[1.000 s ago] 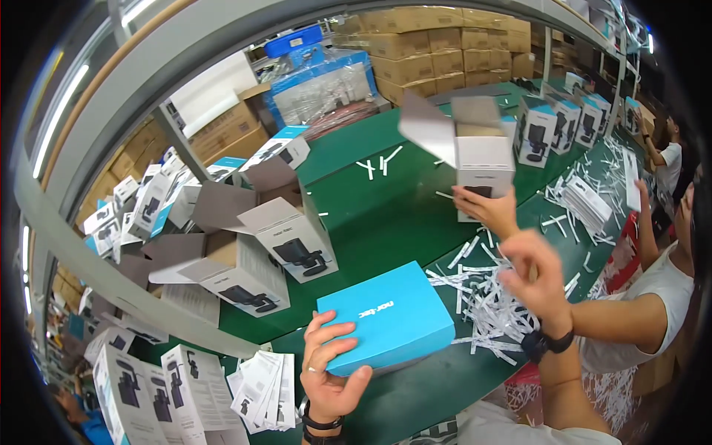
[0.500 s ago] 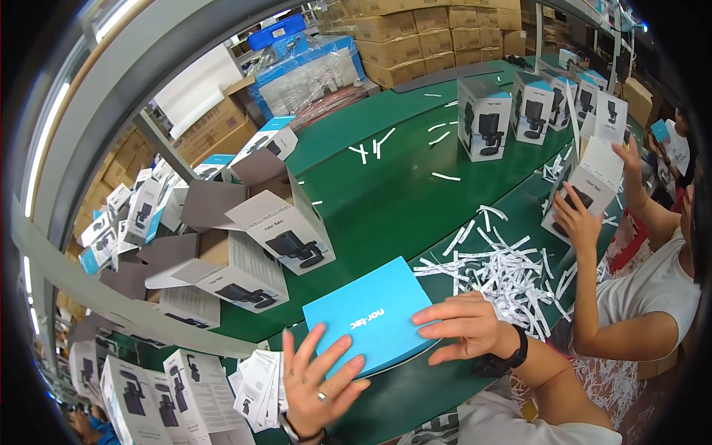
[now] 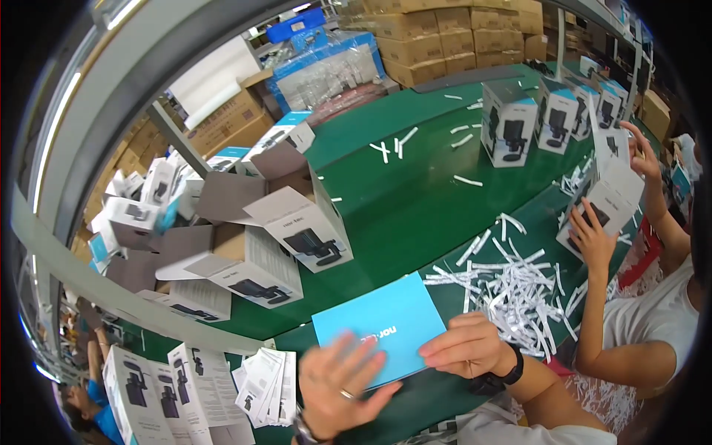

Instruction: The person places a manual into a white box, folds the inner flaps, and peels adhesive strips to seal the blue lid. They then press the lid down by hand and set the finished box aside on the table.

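Blue flat box (image 3: 386,326) lies on green desk (image 3: 415,215) — right hand (image 3: 466,347) pressing its near edge, fingers together; left hand (image 3: 340,389) spread open, blurred, over its near-left corner. White paper strips (image 3: 512,289) just right of grip.

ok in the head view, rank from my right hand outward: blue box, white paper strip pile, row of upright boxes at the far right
1. blue box: under the right hand, touching.
2. white paper strip pile: just beyond, to its right.
3. row of upright boxes: far across the green table.
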`<state>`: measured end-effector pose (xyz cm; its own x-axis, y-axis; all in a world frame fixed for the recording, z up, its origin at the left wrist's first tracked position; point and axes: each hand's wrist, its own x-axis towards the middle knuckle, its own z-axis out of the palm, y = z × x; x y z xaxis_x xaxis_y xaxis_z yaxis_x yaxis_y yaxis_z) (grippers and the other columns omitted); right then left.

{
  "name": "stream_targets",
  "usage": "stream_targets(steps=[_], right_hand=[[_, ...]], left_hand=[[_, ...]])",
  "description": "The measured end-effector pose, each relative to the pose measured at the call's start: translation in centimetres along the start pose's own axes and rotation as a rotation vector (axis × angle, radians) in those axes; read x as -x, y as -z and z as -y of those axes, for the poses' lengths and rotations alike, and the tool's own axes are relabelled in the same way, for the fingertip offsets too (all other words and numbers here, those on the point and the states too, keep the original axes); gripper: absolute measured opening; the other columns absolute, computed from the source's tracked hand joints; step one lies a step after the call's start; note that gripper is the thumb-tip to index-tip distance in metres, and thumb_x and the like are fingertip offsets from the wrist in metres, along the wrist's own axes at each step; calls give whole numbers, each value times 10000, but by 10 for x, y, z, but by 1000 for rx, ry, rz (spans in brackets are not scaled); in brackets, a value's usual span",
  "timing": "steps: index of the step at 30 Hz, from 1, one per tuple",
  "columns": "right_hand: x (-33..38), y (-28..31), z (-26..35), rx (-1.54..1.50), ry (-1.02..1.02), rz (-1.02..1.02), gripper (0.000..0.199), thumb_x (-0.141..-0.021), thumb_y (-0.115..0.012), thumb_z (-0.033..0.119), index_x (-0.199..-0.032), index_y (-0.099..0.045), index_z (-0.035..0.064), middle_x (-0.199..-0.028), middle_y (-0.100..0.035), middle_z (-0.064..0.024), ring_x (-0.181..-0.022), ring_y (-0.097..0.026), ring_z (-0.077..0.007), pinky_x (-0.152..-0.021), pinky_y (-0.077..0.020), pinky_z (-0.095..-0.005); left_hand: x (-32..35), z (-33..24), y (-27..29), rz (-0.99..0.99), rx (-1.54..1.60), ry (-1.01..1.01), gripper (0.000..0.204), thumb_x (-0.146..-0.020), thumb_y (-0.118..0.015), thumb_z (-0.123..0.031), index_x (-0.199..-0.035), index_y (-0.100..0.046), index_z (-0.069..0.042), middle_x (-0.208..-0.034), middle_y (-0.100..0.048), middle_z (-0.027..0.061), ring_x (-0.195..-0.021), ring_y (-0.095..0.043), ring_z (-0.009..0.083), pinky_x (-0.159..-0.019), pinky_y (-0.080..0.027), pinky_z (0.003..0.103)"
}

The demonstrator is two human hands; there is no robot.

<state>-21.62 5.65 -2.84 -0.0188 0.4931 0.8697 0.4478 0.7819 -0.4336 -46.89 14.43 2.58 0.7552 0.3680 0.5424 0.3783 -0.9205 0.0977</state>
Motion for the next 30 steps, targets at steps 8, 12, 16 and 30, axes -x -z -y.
stream_targets(steps=[8,12,16,30], right_hand=[[8,-8,-11,138,69,-123,225,-862,-752,60,-1087,-736,68,-1118,-753,-125,-570,-564,-149,-496,-424,-251],[47,-6,-67,483,-320,-753,212,-936,-643,49,-1146,-650,20,-1070,-707,-143,-720,-616,-119,-593,-414,-236],[57,-24,-77,352,-691,-551,208,-982,-552,41,-1177,-619,9,-1038,-667,-145,-728,-622,-190,-674,-478,-281],[60,-38,-80,229,-652,-377,199,-1017,-504,84,-1150,-629,4,-866,-722,-105,-782,-674,-264,-745,-512,-352]], left_hand=[[-25,48,-43,-196,869,162,822,-589,-896,-387,-1286,-626,-44,-1412,-451,306,-1308,-494,435,-1085,-404,495],[-121,35,-92,-443,572,209,814,-668,-874,-462,-1295,-602,-19,-1384,-480,275,-1261,-498,396,-1081,-401,466],[-234,54,-142,-252,410,503,850,-677,-883,-391,-1365,-554,-17,-1396,-472,321,-1214,-508,451,-1043,-439,496],[-160,136,-120,-723,-56,843,1207,-678,-888,-365,-1576,-181,24,-1491,-311,413,-1418,-298,550,-1177,-280,575]])
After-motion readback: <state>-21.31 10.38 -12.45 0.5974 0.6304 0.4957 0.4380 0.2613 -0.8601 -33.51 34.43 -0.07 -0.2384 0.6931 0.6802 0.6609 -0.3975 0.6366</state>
